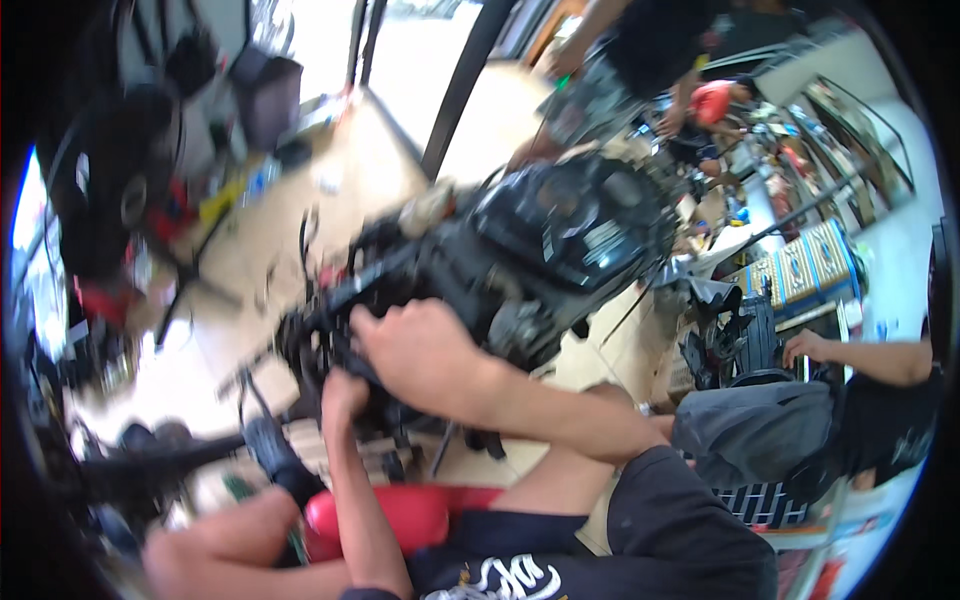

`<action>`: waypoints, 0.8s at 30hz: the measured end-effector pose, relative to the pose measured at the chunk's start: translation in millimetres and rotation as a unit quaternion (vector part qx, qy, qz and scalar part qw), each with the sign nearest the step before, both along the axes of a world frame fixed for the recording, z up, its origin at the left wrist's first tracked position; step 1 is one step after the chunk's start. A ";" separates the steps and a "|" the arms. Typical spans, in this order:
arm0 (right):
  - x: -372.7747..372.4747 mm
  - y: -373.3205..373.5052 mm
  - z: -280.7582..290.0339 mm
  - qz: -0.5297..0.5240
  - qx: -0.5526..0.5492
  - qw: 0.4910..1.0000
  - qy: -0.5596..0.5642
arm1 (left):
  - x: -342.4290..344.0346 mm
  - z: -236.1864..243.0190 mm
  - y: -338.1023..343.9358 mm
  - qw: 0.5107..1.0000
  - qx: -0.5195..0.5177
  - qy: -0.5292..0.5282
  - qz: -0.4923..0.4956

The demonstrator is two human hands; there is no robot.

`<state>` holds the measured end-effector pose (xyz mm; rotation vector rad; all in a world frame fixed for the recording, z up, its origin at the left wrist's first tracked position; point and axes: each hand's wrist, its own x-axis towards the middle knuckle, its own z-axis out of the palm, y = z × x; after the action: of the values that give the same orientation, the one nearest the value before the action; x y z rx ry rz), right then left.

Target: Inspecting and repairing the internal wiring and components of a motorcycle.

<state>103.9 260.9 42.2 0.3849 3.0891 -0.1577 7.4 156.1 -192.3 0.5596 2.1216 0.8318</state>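
In front of me is a partly stripped motorcycle [465, 260], with its black tank [560, 215] toward the far right and bare frame parts and cables at its near left end. My right hand [415, 350] is over that stripped end, its fingers curled in. Whatever it grips is hidden beneath the hand. Just below and to the left, my left hand [345, 395] reaches in against the dark frame parts. Its fingers are blurred and mostly hidden among them. A smooth red rounded object [430, 520] lies between my legs, behind my left forearm.
Seated at the right, a person [850, 410] has a hand near black machine parts [745, 340]. Another person [640, 50] stands beyond the tank, and one in red [715, 105] bends farther back. A patterned box [800, 270], a dark post [465, 90] and scattered items surround the tiled floor [320, 190].
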 end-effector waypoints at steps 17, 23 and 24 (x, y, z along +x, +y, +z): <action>4.0 -1.9 8.0 0.020 -0.063 0.996 -0.065 | -5.1 15.3 -0.7 0.999 -0.027 -0.029 -0.015; 7.9 1.1 -9.8 0.092 -0.024 0.992 0.083 | -5.8 29.1 -2.3 1.000 -0.021 -0.018 0.006; 6.0 1.8 -11.0 0.086 -0.015 0.993 0.080 | -6.5 30.0 -1.9 1.000 -0.023 -0.019 0.008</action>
<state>109.9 262.6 31.2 0.1075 3.2517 -0.2418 0.8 154.2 -162.3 0.4995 2.1075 0.7950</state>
